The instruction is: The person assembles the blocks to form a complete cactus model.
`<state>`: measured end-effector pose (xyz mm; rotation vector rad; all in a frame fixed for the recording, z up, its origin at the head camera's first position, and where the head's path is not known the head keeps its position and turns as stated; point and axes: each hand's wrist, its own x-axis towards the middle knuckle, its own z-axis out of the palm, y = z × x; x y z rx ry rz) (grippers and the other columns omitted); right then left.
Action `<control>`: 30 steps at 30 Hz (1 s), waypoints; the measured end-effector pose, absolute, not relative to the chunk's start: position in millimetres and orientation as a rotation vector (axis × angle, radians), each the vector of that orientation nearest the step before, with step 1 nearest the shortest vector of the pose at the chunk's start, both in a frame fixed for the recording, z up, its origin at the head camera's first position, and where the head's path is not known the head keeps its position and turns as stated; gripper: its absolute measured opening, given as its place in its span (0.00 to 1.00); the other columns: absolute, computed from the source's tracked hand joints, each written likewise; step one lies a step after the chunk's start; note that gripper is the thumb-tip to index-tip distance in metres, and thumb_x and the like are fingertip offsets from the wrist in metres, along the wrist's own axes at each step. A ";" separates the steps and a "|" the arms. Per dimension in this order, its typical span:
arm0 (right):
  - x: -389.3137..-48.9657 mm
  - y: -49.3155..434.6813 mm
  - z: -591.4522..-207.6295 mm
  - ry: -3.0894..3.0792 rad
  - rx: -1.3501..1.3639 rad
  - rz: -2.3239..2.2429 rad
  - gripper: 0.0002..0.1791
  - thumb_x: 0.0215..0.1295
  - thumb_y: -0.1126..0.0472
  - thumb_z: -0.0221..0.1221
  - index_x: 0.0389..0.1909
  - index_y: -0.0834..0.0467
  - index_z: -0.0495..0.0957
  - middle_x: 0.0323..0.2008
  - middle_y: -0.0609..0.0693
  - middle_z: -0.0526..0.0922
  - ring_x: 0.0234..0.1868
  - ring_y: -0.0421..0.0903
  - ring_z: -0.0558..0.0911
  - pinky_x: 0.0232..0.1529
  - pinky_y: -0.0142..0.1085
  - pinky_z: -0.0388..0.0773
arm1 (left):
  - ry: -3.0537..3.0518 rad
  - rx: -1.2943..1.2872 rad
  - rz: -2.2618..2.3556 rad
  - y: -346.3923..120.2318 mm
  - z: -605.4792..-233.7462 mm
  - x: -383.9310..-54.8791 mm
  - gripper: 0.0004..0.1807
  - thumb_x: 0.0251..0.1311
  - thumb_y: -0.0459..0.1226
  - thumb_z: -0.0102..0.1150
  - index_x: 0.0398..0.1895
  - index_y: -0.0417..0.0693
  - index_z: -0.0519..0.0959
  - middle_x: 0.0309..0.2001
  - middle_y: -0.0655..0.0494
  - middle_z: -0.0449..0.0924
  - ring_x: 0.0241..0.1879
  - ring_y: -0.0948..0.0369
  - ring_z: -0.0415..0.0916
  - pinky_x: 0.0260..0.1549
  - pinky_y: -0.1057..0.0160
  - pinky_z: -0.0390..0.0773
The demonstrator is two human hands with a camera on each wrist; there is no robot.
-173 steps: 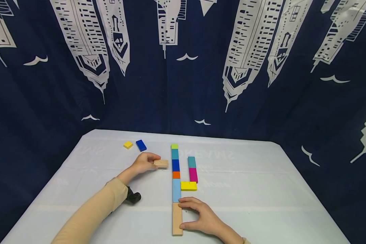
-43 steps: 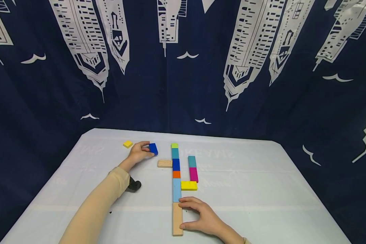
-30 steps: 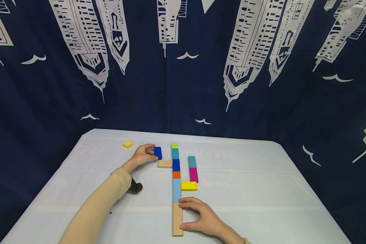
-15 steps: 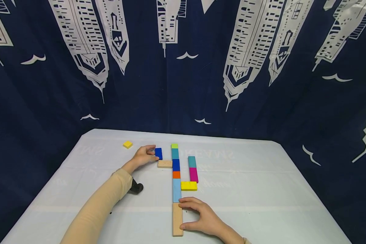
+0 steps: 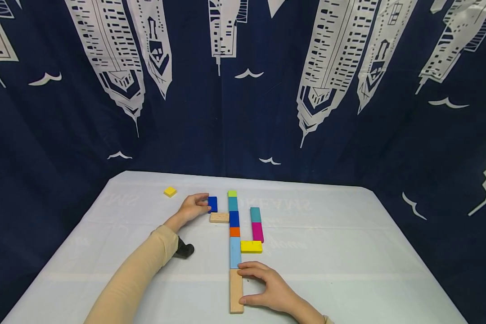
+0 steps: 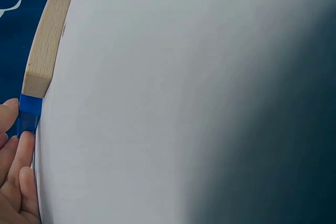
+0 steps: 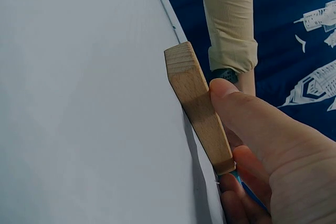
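My left hand (image 5: pixel 192 207) pinches a small blue block (image 5: pixel 212 204) between thumb and fingers. The block stands on the table against the far side of a short plain wooden block (image 5: pixel 219 218); in the left wrist view the blue block (image 6: pixel 30 109) meets the wooden block's end. My right hand (image 5: pixel 267 288) rests at the right side of a long plain wooden block (image 5: pixel 236 291), thumb near its front end and fingertips by its far end. Beyond it runs a row of light blue (image 5: pixel 235 253), orange (image 5: pixel 235 231), dark blue (image 5: pixel 234 218), teal (image 5: pixel 232 204) and lime (image 5: pixel 232 193) blocks.
Right of the row, a yellow block (image 5: pixel 251 247) juts out from the light blue one, with magenta (image 5: pixel 257 232) and teal (image 5: pixel 255 214) blocks beyond it. A small yellow block (image 5: pixel 170 191) lies alone at the far left. A black wrist device (image 5: pixel 184 249) shows below the left cuff.
Earlier, my left hand placed the short wooden block against the row and let go. It then took up the blue block and brought it rightward behind that wooden block. My right hand stayed put.
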<state>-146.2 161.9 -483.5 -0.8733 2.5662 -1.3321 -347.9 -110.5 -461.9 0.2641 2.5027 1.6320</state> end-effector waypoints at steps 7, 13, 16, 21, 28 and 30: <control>-146.0 161.7 -482.8 2.569 -0.870 -1.327 0.31 0.49 0.42 0.68 0.55 0.49 0.77 0.57 0.41 0.74 0.58 0.41 0.72 0.61 0.39 0.67 | 2.476 0.309 1.635 -109.6 -462.6 -346.4 0.29 0.58 0.31 0.60 0.63 0.35 0.67 0.59 0.41 0.71 0.52 0.51 0.73 0.54 0.55 0.71; -145.6 161.8 -482.6 2.568 -0.866 -1.333 0.32 0.49 0.42 0.68 0.55 0.49 0.77 0.57 0.41 0.74 0.58 0.41 0.72 0.61 0.39 0.67 | 2.463 0.321 1.621 -108.6 -463.8 -347.1 0.29 0.58 0.30 0.59 0.64 0.35 0.66 0.61 0.42 0.70 0.53 0.51 0.72 0.55 0.55 0.70; -145.8 161.7 -482.8 2.562 -0.866 -1.338 0.31 0.49 0.43 0.68 0.55 0.49 0.77 0.57 0.41 0.74 0.57 0.41 0.72 0.61 0.38 0.67 | 2.458 0.313 1.617 -108.4 -463.9 -347.1 0.29 0.58 0.30 0.59 0.64 0.35 0.66 0.61 0.42 0.69 0.53 0.51 0.71 0.55 0.55 0.70; -145.9 161.5 -483.6 2.559 -0.868 -1.336 0.31 0.49 0.43 0.68 0.55 0.50 0.77 0.58 0.40 0.73 0.57 0.40 0.73 0.60 0.38 0.67 | 2.448 0.323 1.631 -108.4 -463.6 -346.6 0.29 0.58 0.30 0.59 0.64 0.35 0.66 0.62 0.42 0.68 0.54 0.50 0.71 0.56 0.54 0.69; -146.1 161.6 -483.9 2.565 -0.872 -1.334 0.32 0.49 0.43 0.68 0.55 0.50 0.77 0.57 0.40 0.73 0.57 0.41 0.72 0.61 0.38 0.67 | 2.455 0.327 1.636 -107.9 -462.8 -345.9 0.29 0.58 0.30 0.60 0.64 0.34 0.66 0.62 0.41 0.68 0.54 0.51 0.71 0.55 0.54 0.70; -146.2 161.5 -484.0 2.561 -0.870 -1.334 0.31 0.49 0.43 0.68 0.55 0.50 0.77 0.57 0.40 0.73 0.57 0.40 0.73 0.61 0.38 0.67 | 2.465 0.307 1.638 -108.0 -462.8 -345.5 0.29 0.58 0.31 0.60 0.63 0.34 0.66 0.62 0.42 0.68 0.53 0.51 0.72 0.55 0.54 0.70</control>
